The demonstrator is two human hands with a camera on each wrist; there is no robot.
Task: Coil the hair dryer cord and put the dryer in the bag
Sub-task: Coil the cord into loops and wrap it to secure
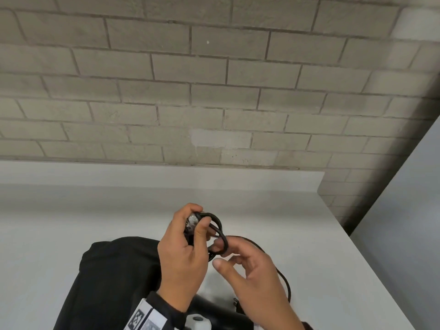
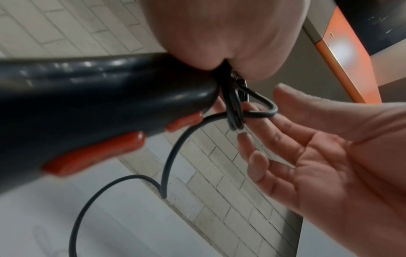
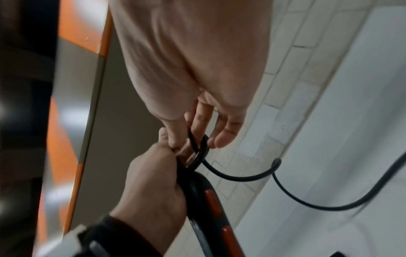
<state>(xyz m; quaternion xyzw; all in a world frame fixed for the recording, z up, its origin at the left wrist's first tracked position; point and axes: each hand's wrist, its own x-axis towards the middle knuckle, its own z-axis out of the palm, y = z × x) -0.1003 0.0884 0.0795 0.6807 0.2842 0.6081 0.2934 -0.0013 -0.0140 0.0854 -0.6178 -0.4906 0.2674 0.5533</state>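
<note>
dryer (image 1: 214,308) body hidden under hands, bag (image 1: 114,282) cut off below

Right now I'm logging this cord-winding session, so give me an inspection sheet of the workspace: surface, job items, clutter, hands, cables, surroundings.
Surface: white table, bare where visible.
Job's things: black hair dryer with red buttons, its handle end held up; black bag lying on the table under the left forearm.
Clutter: nothing seen.
Hands: left hand grips the dryer handle end together with the coiled loops; right hand has loosely bent fingers, fingertips at the newest loop; whether they pinch it cannot be told.
Cables: cord partly coiled at the handle end; the loose remainder trails over the table to the right.
Surroundings: pale brick wall behind the table; an orange-edged panel in the wrist views.
</note>
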